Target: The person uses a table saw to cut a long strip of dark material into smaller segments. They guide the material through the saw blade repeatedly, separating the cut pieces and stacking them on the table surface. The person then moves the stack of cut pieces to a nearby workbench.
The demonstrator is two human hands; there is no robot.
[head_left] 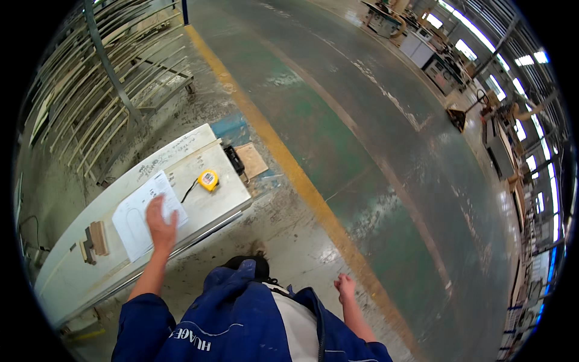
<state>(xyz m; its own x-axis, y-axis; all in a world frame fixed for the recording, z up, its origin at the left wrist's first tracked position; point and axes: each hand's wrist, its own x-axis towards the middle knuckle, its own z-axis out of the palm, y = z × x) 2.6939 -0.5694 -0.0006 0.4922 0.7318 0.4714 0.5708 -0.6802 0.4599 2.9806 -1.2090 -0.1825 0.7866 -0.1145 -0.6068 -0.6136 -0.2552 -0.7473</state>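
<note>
My left hand point(161, 224) is over a white sheet of paper point(134, 222) with a line drawing on it, its fingers apart and slightly blurred. Whether the fingertips touch the sheet I cannot tell. Beyond the paper a yellow tape measure point(208, 180) with a black strap lies on the long pale work table point(199, 157). Several small wood blocks point(98, 238) are grouped left of the sheet. Away from the table, my right hand point(345, 288) hangs at my right side, fingers curled closed with nothing seen in them.
A black object point(233, 159) and a brown board point(251, 159) are at the table's far end. Behind the table stands a metal rack point(114, 78) with many bars. A yellow floor line point(289, 169) runs past on the right. A pallet jack point(459, 117) and machines point(443, 72) stand farther off.
</note>
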